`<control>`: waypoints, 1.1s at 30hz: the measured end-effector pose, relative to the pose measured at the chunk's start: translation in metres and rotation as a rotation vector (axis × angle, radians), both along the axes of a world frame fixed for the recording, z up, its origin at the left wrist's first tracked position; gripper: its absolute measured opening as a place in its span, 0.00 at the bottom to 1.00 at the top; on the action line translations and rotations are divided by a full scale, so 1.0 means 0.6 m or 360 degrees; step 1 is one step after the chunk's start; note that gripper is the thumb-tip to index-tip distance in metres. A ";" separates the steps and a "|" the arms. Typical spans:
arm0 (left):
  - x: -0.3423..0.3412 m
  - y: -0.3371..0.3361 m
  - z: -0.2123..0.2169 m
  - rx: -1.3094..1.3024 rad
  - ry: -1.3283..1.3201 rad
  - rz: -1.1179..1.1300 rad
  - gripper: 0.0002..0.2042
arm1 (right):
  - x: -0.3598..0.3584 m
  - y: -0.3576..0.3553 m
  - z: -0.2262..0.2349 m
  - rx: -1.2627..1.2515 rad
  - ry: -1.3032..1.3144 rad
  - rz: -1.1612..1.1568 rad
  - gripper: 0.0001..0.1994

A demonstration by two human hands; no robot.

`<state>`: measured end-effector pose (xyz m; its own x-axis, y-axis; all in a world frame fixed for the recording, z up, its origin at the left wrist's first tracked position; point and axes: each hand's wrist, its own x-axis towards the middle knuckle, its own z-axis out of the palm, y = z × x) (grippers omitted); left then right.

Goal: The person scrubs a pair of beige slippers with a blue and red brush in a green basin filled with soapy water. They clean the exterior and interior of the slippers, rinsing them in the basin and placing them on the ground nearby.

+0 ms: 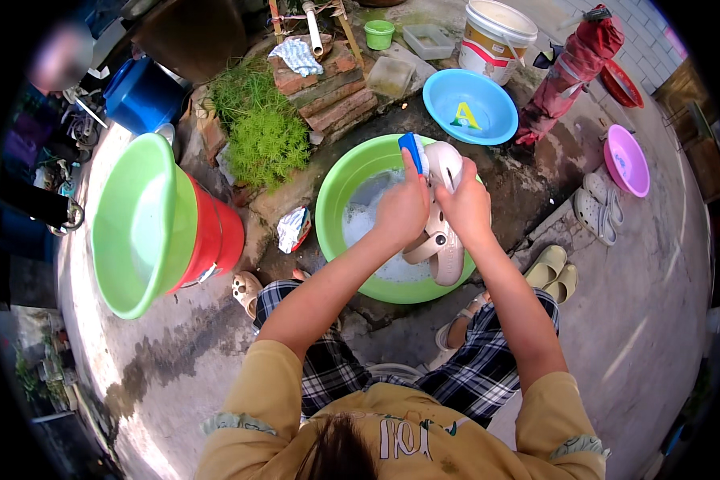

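The left hand [402, 210] has its fingers closed around one blue brush [409, 152], its white bristles up against one pale clog [448, 254]; the right hand [466, 210] has its fingers curled tight on the clog, which is above a green tub [326, 208] of soapy water [362, 220]; light letters show on the front of the yellow shirt [352, 448]; a white bucket [470, 60] has a gold and red label, its writing too small to read; a blue basin [500, 108] has one big yellow letter printed inside.

There are two big green tubs in all; the second tub [112, 240] sits on one red bucket [220, 232]; one pink basin [628, 160] is off to the right; near it are two pale gray clogs [590, 210], and nearer the person two olive shoes [554, 272].
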<state>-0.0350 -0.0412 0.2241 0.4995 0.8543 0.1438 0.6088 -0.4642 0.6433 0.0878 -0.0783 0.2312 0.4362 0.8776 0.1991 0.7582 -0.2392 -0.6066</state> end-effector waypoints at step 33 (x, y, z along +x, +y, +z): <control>-0.010 -0.024 0.017 -0.0227 0.0030 -0.0030 0.31 | 0.010 0.007 0.012 0.0113 -0.0042 -0.0021 0.29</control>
<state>-0.0409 -0.0555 0.2342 0.5170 0.8559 0.0121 0.6135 -0.3804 0.6920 0.0937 -0.0740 0.2385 0.4412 0.8550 0.2725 0.7714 -0.2062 -0.6021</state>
